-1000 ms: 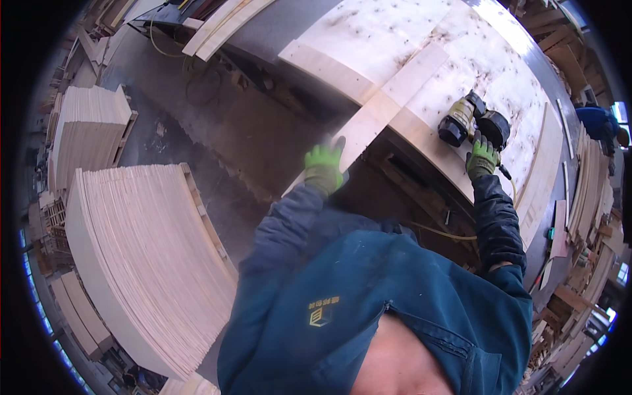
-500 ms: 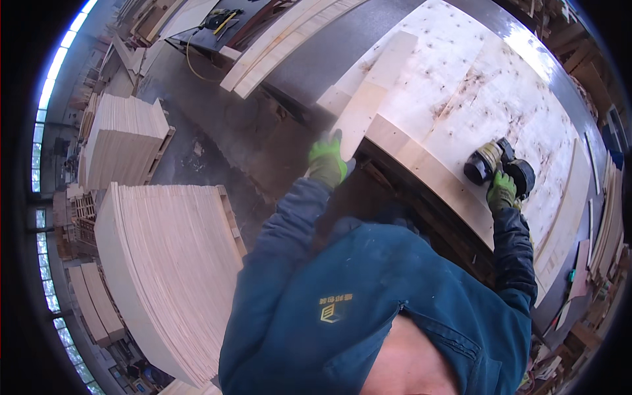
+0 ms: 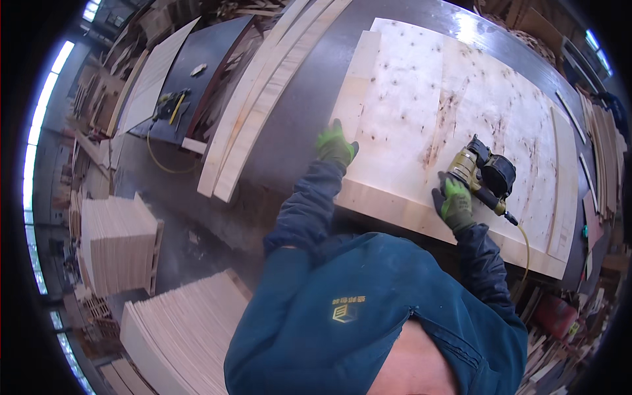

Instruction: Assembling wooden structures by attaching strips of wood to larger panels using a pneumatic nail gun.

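My left hand (image 3: 336,146), in a green and grey glove, has its fingers apart at the left edge strip, a pale wooden board (image 3: 350,99). That strip lies along the left side of a large knotty plywood panel (image 3: 408,118). On the panel's right half rests a nail gun (image 3: 467,163) with a gold body, a round black magazine and a yellow air hose (image 3: 526,250). Beside the gun's body is my right hand (image 3: 455,203), gloved alike, fingers apart and not wrapped round the handle. A front strip (image 3: 401,203) runs along the near edge.
Long boards (image 3: 263,99) lie left of the panel on the dark table (image 3: 316,72). Another tool (image 3: 172,108) with a hose sits farther left. Stacks of sheets (image 3: 187,329) stand on the floor at lower left. Narrow strips (image 3: 589,181) lie at the right.
The left strip has swung from slanting off the panel to lying along its left edge. My right hand has come off the nail gun's handle, and the gun lies turned. My view has shifted.
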`<state>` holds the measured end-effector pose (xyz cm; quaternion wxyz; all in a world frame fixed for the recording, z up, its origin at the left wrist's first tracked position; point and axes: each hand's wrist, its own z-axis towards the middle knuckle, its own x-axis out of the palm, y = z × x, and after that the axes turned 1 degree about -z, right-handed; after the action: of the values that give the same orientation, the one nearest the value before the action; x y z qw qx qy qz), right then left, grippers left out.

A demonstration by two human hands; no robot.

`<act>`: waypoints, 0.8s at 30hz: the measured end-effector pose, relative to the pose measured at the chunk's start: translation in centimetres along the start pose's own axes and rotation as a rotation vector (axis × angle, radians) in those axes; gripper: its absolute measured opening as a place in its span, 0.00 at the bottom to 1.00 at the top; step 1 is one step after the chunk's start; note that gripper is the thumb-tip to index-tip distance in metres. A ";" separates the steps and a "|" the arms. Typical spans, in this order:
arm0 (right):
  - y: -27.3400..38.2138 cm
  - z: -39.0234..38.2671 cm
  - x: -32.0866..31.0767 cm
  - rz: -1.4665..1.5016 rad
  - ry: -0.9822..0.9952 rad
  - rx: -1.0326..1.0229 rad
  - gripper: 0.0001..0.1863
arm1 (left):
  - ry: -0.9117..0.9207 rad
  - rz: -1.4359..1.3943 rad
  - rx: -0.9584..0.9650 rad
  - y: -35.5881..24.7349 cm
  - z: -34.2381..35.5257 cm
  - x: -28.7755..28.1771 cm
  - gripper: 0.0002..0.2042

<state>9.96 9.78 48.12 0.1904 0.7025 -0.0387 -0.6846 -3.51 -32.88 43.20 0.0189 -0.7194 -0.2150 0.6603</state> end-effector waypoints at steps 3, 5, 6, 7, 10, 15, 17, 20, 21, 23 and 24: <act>10.5 3.0 5.6 0.220 -0.017 0.025 0.29 | -0.023 -0.014 0.106 2.1 9.2 0.3 0.60; 16.0 6.2 10.7 0.307 -0.007 0.135 0.31 | 0.055 -0.079 0.197 2.8 14.6 -0.3 0.61; 18.4 8.1 12.7 0.332 -0.006 0.154 0.31 | 0.116 -0.115 0.225 4.2 17.7 -0.1 0.62; 20.7 10.2 14.4 0.334 0.022 0.177 0.31 | 0.174 -0.150 0.235 6.4 21.0 0.2 0.63; 26.3 16.9 19.7 0.533 0.086 0.421 0.33 | 0.248 -0.177 0.433 13.1 29.1 1.1 0.62; 33.0 24.2 24.7 0.490 0.200 0.626 0.38 | 0.244 -0.166 0.487 15.4 34.6 3.0 0.66; 35.4 26.5 25.0 0.474 0.236 0.717 0.40 | 0.229 -0.164 0.499 14.9 35.9 3.4 0.69; 36.5 28.6 26.8 0.397 0.311 0.835 0.44 | 0.195 -0.184 0.557 13.2 36.3 4.6 0.75; 36.5 29.1 27.6 0.410 0.304 0.809 0.45 | 0.218 -0.197 0.522 13.2 37.1 5.5 0.79; 36.5 30.0 29.3 0.457 0.305 0.774 0.46 | 0.176 -0.154 0.482 13.5 36.6 7.9 0.81; 36.5 30.6 29.4 0.454 0.313 0.785 0.46 | 0.123 -0.117 0.468 13.1 36.7 8.6 0.82</act>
<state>-10.60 -39.76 32.23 0.0588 0.7898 -0.4175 -0.4456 -34.66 -51.34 26.36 0.2360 -0.7207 -0.0959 0.6448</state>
